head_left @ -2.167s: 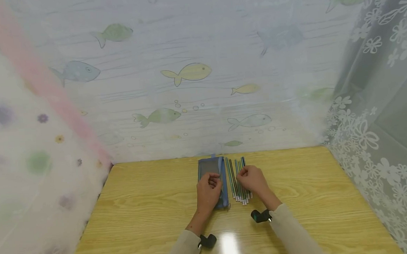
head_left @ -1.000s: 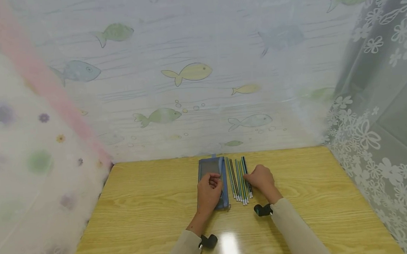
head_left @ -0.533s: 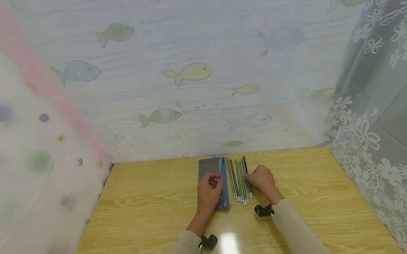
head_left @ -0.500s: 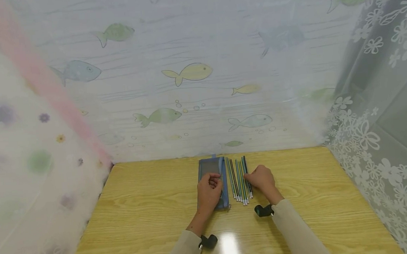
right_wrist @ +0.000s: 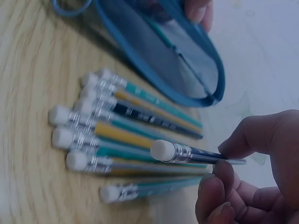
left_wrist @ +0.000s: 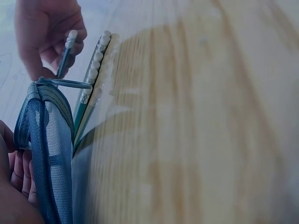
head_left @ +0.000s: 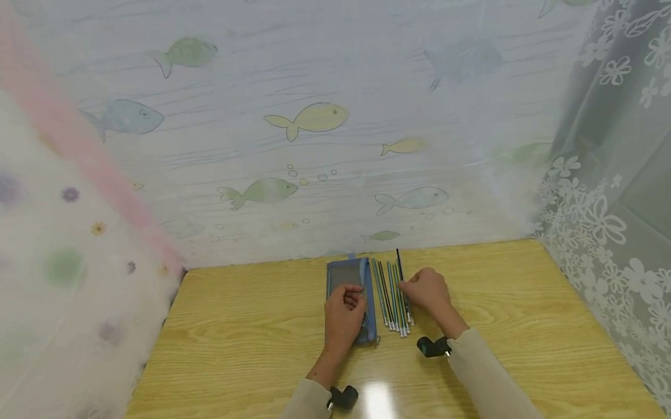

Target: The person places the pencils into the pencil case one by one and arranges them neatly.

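Observation:
My right hand (head_left: pixel 428 289) pinches a dark navy pencil (right_wrist: pixel 201 155) between thumb and fingertips, its white eraser toward the right wrist camera. In the head view this pencil stands out above the row of pencils (head_left: pixel 396 311) beside it. Those are teal, yellow and navy, with white erasers in silver ferrules. Left of them sits a blue mesh zippered pencil case (head_left: pixel 345 272). My left hand (head_left: pixel 344 314) pinches the edge of its mouth, which gapes in the right wrist view. A ring-shaped zipper pull (left_wrist: pixel 65 83) hangs at the case's near end.
The wooden table (head_left: pixel 251 343) carries the case and pencils near its back edge. Behind it hangs a fish-patterned curtain (head_left: pixel 311 192). Flower-patterned sheets flank both sides. A black wrist camera (head_left: pixel 433 346) sits on each wrist.
Over the last two seconds my right hand moved from above the row to its right side, then raised the navy pencil slightly up and away. My left hand stays on the case.

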The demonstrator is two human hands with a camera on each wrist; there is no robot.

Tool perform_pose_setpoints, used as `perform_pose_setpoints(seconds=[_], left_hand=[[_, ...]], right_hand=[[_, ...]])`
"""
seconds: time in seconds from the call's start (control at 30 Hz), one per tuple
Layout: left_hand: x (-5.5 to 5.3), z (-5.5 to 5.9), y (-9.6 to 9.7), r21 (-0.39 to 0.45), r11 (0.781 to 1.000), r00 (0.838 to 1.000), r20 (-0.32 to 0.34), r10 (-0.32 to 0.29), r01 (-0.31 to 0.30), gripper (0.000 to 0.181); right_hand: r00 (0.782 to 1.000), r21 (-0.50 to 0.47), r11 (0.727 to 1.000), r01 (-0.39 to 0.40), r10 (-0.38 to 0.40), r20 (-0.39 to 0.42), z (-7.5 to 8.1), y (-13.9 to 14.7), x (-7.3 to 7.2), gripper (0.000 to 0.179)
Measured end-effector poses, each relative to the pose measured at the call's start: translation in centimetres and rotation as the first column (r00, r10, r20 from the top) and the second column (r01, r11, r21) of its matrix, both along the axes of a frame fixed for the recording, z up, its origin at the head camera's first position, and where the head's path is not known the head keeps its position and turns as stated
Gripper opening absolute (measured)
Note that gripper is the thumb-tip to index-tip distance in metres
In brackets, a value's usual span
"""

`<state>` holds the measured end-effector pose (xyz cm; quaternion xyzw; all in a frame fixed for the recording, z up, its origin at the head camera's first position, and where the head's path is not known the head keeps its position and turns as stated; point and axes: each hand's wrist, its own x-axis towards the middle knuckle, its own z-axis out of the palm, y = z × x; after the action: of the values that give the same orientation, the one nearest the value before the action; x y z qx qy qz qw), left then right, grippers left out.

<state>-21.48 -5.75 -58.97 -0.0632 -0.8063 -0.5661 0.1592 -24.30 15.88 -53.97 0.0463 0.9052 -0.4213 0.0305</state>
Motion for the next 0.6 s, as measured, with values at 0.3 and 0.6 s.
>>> perform_pose_setpoints(seconds=[0.3,0.6], left_hand=[[-0.1,-0.1,0.0,0.002,1.000,1.000,-0.005,-0.006,0.006,0.014],[-0.1,0.0,0.0,-0.007,1.000,1.000,-0.007,-0.001,0.001,0.014]], right_hand=[[0.999,-0.042,0.999,-0.010,0.012,0.035,0.8,-1.6,0.0,0.048],[0.996,-0.054,0.996,-0.070,0.073,0.057,0.8,-3.4,0.0,0.049]])
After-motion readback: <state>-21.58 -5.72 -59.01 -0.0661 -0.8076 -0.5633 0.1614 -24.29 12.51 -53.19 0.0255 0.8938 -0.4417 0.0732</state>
